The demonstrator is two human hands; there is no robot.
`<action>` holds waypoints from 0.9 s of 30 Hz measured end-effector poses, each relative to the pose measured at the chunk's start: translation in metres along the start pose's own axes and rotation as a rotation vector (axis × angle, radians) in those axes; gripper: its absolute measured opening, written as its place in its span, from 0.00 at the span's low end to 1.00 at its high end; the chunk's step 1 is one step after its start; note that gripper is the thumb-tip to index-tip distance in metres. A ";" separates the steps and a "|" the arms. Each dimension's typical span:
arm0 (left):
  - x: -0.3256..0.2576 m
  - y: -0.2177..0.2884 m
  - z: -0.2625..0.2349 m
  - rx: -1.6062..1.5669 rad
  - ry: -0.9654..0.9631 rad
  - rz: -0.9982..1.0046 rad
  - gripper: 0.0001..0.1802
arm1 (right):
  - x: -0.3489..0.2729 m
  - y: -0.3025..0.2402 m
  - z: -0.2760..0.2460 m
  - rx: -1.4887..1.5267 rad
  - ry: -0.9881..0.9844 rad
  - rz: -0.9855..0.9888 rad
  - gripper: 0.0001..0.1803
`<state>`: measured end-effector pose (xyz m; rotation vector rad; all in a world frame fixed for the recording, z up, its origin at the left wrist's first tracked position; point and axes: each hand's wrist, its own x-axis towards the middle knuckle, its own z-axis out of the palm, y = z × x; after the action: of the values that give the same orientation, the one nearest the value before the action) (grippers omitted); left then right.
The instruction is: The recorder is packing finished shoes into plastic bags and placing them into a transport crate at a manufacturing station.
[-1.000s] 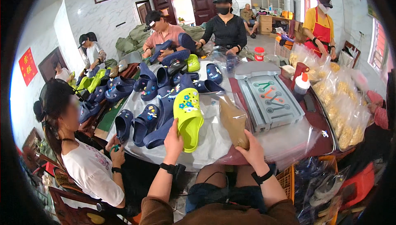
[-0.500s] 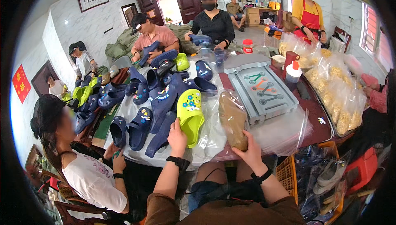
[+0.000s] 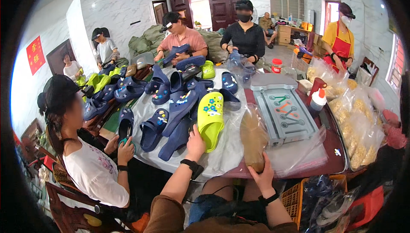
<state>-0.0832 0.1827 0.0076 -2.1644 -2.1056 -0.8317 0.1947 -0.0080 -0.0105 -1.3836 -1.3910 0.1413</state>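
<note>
A lime-green clog [image 3: 211, 126] with blue flower charms on its toe lies sole down on the plastic-covered table. My left hand [image 3: 195, 143] grips its left edge by the heel. Right of it is a brown foot-shaped form [image 3: 253, 135], like a shoe last, with clear plastic film around it. My right hand [image 3: 262, 174] is closed around the form's near end, thumb on the left and fingers on the right. Several navy clogs [image 3: 181, 105] are piled just beyond my left hand.
A grey plastic case [image 3: 284, 107] stands right of the form, over clear bags [image 3: 299, 152]. Behind it are a glue bottle [image 3: 317, 100] and a tray of bagged charms [image 3: 354, 117]. A co-worker [image 3: 92, 164] at left holds a navy clog. An orange crate [image 3: 294, 199] stands below right.
My view has turned left, so the scene sits further right. Both my hands keep their places on the clog and the form. The co-worker at left has brought hands and navy clog together.
</note>
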 end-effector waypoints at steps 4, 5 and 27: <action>-0.022 0.018 -0.015 -0.195 0.072 0.145 0.54 | 0.002 0.000 -0.002 -0.012 0.009 -0.006 0.44; -0.026 0.023 -0.017 -0.187 0.082 0.197 0.57 | 0.002 0.002 -0.003 -0.017 0.019 -0.009 0.43; -0.079 0.015 0.007 -1.000 0.031 -0.143 0.31 | 0.032 -0.031 0.022 0.058 0.148 -0.143 0.26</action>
<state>-0.0631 0.1101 -0.0224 -2.2608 -2.0626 -2.2934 0.1696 0.0195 0.0219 -1.2176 -1.3464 -0.0145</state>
